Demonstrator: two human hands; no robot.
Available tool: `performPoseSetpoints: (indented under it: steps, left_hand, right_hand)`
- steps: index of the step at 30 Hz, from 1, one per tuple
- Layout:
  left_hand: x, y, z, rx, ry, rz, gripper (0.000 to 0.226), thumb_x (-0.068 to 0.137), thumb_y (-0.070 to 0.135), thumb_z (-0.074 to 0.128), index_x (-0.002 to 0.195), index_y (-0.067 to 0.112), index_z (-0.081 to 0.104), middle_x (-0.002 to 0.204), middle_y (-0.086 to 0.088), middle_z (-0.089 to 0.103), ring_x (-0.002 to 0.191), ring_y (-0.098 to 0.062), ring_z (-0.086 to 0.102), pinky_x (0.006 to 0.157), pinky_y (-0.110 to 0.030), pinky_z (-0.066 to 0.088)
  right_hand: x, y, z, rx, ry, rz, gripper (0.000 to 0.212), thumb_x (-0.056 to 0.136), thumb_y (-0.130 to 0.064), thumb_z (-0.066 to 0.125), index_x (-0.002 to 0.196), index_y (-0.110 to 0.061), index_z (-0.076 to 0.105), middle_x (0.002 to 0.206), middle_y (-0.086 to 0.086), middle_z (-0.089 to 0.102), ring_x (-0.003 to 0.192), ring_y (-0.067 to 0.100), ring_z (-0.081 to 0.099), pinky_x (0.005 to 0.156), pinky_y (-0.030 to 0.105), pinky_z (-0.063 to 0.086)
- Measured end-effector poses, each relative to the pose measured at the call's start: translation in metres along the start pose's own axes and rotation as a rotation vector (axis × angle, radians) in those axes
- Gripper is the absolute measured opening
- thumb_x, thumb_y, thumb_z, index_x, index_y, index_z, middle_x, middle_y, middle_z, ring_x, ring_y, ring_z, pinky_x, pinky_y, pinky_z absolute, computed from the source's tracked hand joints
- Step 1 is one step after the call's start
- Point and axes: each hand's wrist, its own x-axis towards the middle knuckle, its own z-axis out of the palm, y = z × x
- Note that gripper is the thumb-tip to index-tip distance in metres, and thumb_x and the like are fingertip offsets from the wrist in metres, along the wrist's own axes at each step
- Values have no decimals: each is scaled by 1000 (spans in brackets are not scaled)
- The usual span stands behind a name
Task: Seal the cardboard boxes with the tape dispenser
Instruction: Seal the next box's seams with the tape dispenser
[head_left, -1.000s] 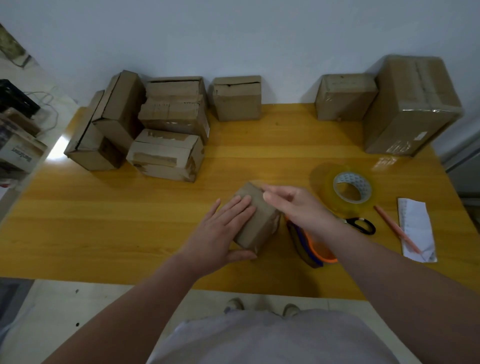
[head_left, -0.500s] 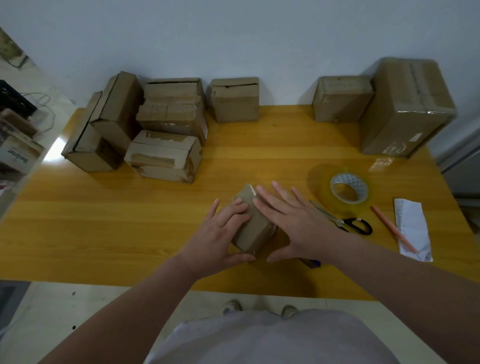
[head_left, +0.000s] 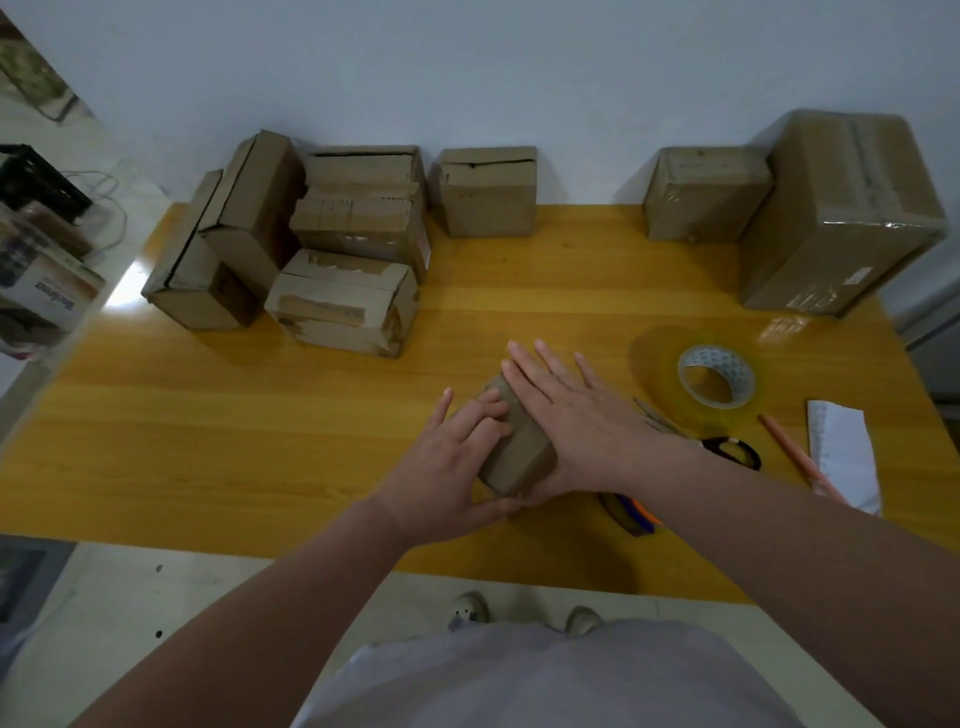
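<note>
Pressing flat on the small brown cardboard box (head_left: 519, 447), the right hand (head_left: 576, 421) has straight fingers and grips nothing; the left hand (head_left: 447, 462) clasps the box's left side, fingers bent over the top, thumb at the near end. Light and stiff by the look, it may slide on the smooth yellow wooden table (head_left: 311, 426), so hold opposite sides. It sits towards the near edge, the orange-and-blue tape dispenser (head_left: 631, 514) just right, partly under the forearm
</note>
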Motion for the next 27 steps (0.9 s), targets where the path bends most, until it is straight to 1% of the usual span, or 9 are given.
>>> performPoseSetpoints:
  steps: [3,6,10,12,15,18,20,22,27]
  left_hand:
    - [0,0,0,4,-4,5,61,76,57,60,118,16,43,131,-11,48,138,-21,30,113,-57,12]
    - [0,0,0,-7,-13,3,61,76,57,60,118,17,43,133,-11,47,140,-21,28,113,-55,10]
    - [0,-2,-1,14,-16,0,63,76,58,60,121,16,43,133,-9,47,138,-21,32,113,-55,12]
    - [0,-2,0,20,-19,-1,64,76,58,60,121,16,44,133,-9,47,137,-21,32,114,-55,12]
    - [-1,-2,1,38,-28,-3,63,76,58,60,120,16,45,133,-9,47,137,-21,32,114,-55,14]
    - [0,-1,1,43,-36,-3,62,76,58,60,119,16,45,133,-10,48,138,-21,32,114,-55,16]
    - [0,0,0,36,-31,-1,60,76,57,61,117,17,45,134,-8,45,139,-20,30,114,-54,15]
    - [-1,0,0,28,-26,-4,59,76,56,61,117,17,45,135,-6,43,140,-20,29,114,-54,14]
    - [1,0,-1,32,-24,-12,63,75,58,60,120,17,45,131,-6,45,137,-21,30,113,-53,16]
  right_hand:
    - [0,-1,0,-71,-9,-51,134,66,-77,63,150,-16,-22,156,-1,-33,141,21,-32,117,49,-12]
    - [-2,2,-5,-51,-45,-84,134,66,-74,66,150,-18,-22,155,-4,-33,142,19,-31,117,47,-14]
    - [-2,11,-12,-33,-41,38,140,62,-77,66,149,-16,-24,154,-1,-36,142,21,-31,118,51,-9]
    - [-3,10,-9,-51,-40,57,139,63,-76,66,150,-15,-23,154,1,-35,142,22,-31,118,51,-10]
    - [-5,2,-5,-89,-13,36,133,68,-73,65,150,-14,-21,155,2,-34,142,24,-31,116,51,-12]
    - [-8,-2,-1,-132,4,0,128,72,-70,64,150,-14,-20,149,-2,-40,136,21,-36,114,51,-13]
    - [-10,-3,0,-128,0,-33,128,72,-68,65,150,-16,-20,144,-4,-42,134,19,-37,115,51,-13]
    - [-13,0,-3,-101,-17,-49,127,72,-67,67,150,-19,-21,145,-6,-42,135,19,-37,115,50,-14]
    - [-17,8,-6,-40,-32,108,129,73,-66,67,148,-20,-26,153,-3,-36,141,25,-32,117,54,-10]
